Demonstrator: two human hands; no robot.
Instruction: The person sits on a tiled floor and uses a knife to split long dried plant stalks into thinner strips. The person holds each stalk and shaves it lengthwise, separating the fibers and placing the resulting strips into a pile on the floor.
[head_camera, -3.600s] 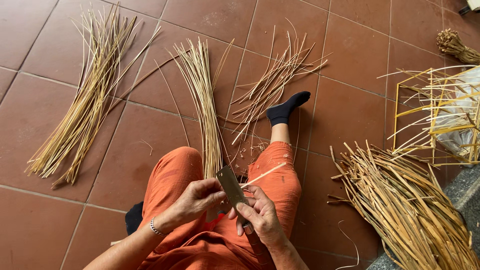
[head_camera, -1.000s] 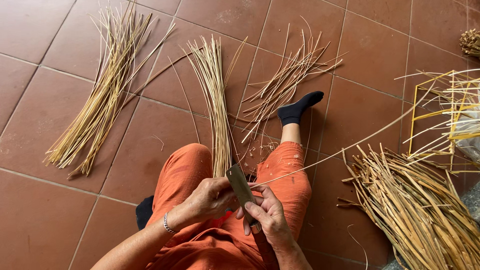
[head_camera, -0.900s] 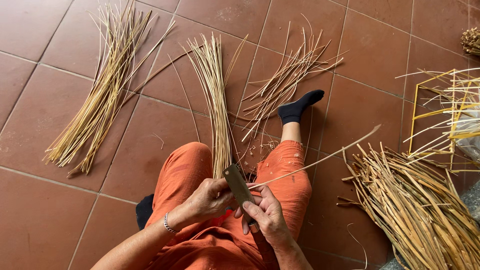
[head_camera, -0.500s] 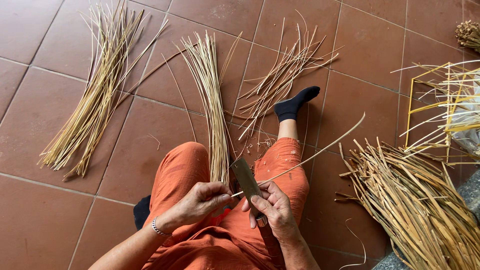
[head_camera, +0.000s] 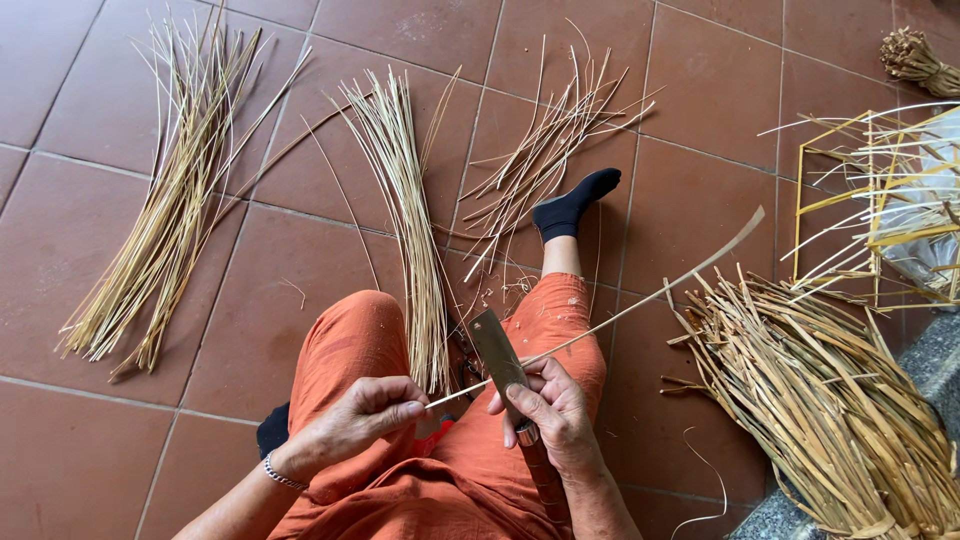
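The long pale bamboo strip (head_camera: 640, 300) now reaches far out to the right, where moments ago only a short length showed past the flat steel knife blade (head_camera: 497, 350). The left hand (head_camera: 350, 420) pinches its near end in a closed grip; the right hand (head_camera: 545, 415) grips the knife against it, so the strip seems mostly drawn through.

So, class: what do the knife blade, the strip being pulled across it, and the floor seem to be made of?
Knife blade: dull grey metal, probably steel, flat and faintly shiny.
Strip: pale, thin, bending plant fibre, possibly bamboo or cane.
Floor: matt reddish-brown tiles, likely fired clay, with visible grout lines.
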